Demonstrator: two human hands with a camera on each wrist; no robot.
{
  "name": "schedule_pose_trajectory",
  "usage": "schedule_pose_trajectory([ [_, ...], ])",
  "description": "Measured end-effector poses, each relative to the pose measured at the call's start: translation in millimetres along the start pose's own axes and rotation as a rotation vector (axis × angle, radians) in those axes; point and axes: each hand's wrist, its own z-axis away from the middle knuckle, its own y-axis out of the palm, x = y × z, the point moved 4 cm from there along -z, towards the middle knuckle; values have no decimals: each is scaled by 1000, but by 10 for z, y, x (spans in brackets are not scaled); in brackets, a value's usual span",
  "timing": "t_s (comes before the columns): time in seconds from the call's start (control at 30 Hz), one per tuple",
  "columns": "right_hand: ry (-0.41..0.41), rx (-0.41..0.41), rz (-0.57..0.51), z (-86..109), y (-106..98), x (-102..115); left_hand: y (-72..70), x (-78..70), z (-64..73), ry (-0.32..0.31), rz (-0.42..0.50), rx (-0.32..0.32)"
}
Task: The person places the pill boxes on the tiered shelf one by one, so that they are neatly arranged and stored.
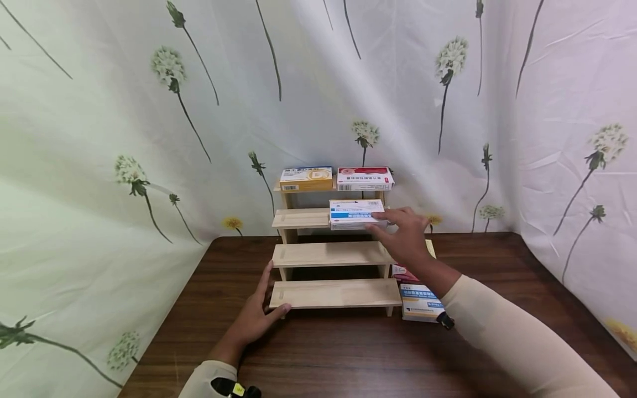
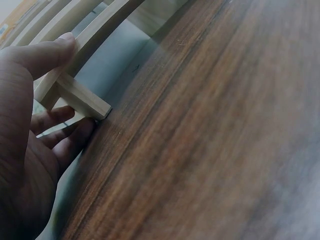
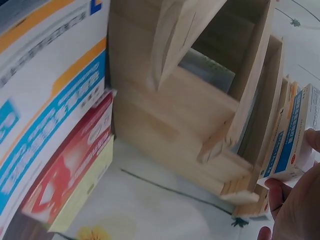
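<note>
A four-step wooden display stand (image 1: 328, 254) stands on the brown table. My right hand (image 1: 405, 235) pinches the right end of a white-and-blue medicine box (image 1: 350, 215) on the right half of the second step from the top. In the right wrist view, the thumb and fingers of that hand (image 3: 300, 200) are against the end of the box (image 3: 295, 135). My left hand (image 1: 254, 318) holds the left end of the lowest step. The left wrist view has its thumb (image 2: 55, 52) on the step's edge and the other fingers by the stand's leg (image 2: 82, 97).
On the top step lie a yellow-and-white box (image 1: 306, 179) and a red-and-white box (image 1: 365, 179). Right of the stand are a white-and-blue box (image 1: 420, 304), a red box (image 3: 75, 165) and a pale yellow box (image 3: 85, 185), partly under my right arm. A flowered cloth hangs behind the table.
</note>
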Motion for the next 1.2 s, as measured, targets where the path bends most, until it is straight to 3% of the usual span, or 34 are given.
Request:
schedule_pose_trajectory([
  [0.57,9,12,-36,-83,371,262,-5,7,-53,27,26,12],
  [1.2,54,79,25,-205,808,523,5,-26,-10,-5,-3,0],
])
